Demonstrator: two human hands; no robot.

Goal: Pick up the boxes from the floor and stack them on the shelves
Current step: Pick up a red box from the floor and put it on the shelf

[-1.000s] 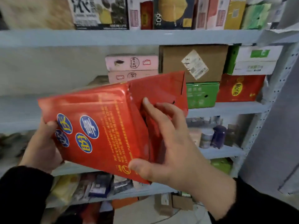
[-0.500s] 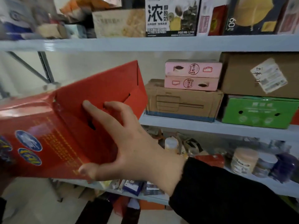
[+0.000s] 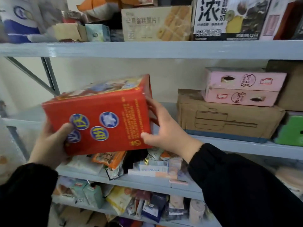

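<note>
**Item: red box (image 3: pixel 105 115), in transit to shelf**

- Fingers, right: fingers (image 3: pixel 152 104) spread, nearly straight, laid against the box's right end. The thumb (image 3: pixel 145 135) hooks the lower front corner, so the end is clamped between thumb and fingers.
- Fingers, left: the thumb (image 3: pixel 66 127) presses the printed front face by the blue roundels. The other fingers are hidden under or behind the box, presumably supporting it. The lower left corner is pinched.
- Reason for hold (judged): one hand at each end shares the load and lets the long box be steered in level. The right hand (image 3: pixel 165 130) guides the leading end and the left hand (image 3: pixel 49 145) bears the weight.
- Hands and arms: both are raised in front of the chest in dark sleeves. The right forearm (image 3: pixel 237 185) reaches in from the lower right.
- Location of item: off the floor, held in the air with its long side across and slightly tilted. It sits before the bare left stretch of the middle shelf (image 3: pixel 27 112). Whether its far edge touches the shelf cannot be told.
- Neighbours: a brown carton (image 3: pixel 226 118) stands to the right, apart from the box, with pink boxes (image 3: pixel 242 86) stacked on it.
- Placement (judged): the open stretch left of the carton is the likely slot
</note>
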